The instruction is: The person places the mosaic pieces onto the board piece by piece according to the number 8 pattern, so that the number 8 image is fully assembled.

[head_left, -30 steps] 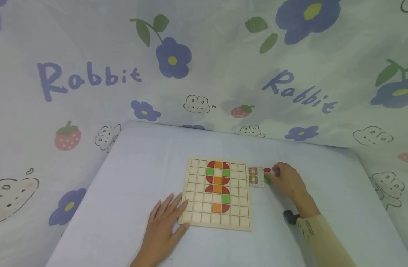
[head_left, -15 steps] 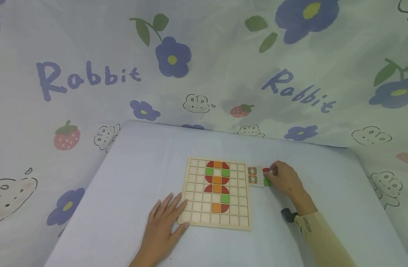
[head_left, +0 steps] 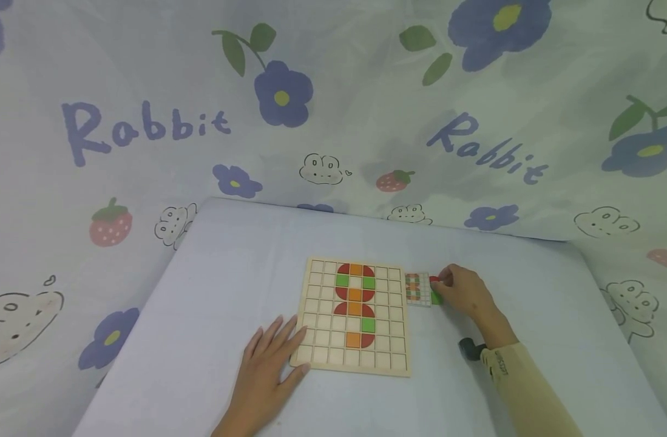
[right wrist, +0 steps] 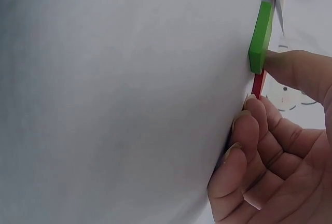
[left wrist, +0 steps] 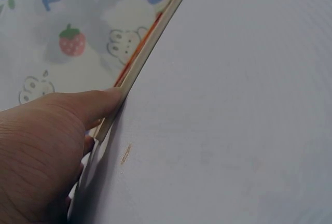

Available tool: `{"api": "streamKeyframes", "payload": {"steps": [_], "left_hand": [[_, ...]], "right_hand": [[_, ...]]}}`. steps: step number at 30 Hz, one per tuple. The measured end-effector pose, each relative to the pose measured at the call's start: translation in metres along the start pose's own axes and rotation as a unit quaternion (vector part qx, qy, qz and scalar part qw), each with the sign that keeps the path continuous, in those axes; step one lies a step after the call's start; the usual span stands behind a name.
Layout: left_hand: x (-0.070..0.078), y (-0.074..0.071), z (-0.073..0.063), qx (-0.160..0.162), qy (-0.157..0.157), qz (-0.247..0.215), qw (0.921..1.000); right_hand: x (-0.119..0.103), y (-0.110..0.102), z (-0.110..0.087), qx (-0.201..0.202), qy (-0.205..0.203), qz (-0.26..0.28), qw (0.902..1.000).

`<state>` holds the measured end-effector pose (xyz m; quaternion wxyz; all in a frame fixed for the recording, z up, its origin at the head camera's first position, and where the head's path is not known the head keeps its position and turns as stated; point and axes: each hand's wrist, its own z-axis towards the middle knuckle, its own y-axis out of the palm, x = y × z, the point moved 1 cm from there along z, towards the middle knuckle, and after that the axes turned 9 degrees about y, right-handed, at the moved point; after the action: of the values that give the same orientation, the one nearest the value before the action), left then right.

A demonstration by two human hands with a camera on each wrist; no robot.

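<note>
My left hand [head_left: 264, 370] rests on the near left corner of a square wooden grid board [head_left: 322, 340], fingers spread over its left side. Its thumb [left wrist: 101, 105] presses the board's near edge. Red quarter-round, orange and green square tiles sit in the board's cells. At the board's right lies a small pattern card [head_left: 425, 291] with a printed grid. Just beyond the card, my right hand [head_left: 467, 291] pinches a red tile [right wrist: 258, 85] low at the table between thumb and curled fingers. A green tile [right wrist: 261, 40] lies beside it, close to the thumb.
The table wears a white cover [head_left: 229, 267]. Behind it hangs a curtain [head_left: 344, 97] printed with flowers, strawberries and rabbits. A black wrist device [head_left: 471, 350] sticks out at the right sleeve [head_left: 519, 376].
My right hand has shifted slightly left and closer over the red tile. The left hand and the board have stayed in place.
</note>
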<state>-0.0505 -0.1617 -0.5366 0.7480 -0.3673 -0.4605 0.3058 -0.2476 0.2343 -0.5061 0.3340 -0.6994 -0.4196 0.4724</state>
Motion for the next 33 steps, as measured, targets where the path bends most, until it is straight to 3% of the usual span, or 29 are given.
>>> {"api": "streamKeyframes", "payload": {"steps": [15, 25, 33], "left_hand": [[0.0014, -0.0018, -0.0002, 0.0, -0.002, -0.004, 1.0], [0.0006, -0.0022, 0.0, -0.005, -0.011, -0.008, 0.9999], [-0.0001, -0.0011, -0.0006, -0.009, -0.013, -0.01, 0.9998]], "right_hand": [[0.0006, -0.0025, -0.0027, -0.009, 0.008, 0.034, 0.9994], [-0.0005, -0.0031, -0.0079, 0.006, -0.002, 0.003, 1.0], [0.0046, -0.0039, -0.0052, 0.025, -0.036, -0.007, 0.999]]}}
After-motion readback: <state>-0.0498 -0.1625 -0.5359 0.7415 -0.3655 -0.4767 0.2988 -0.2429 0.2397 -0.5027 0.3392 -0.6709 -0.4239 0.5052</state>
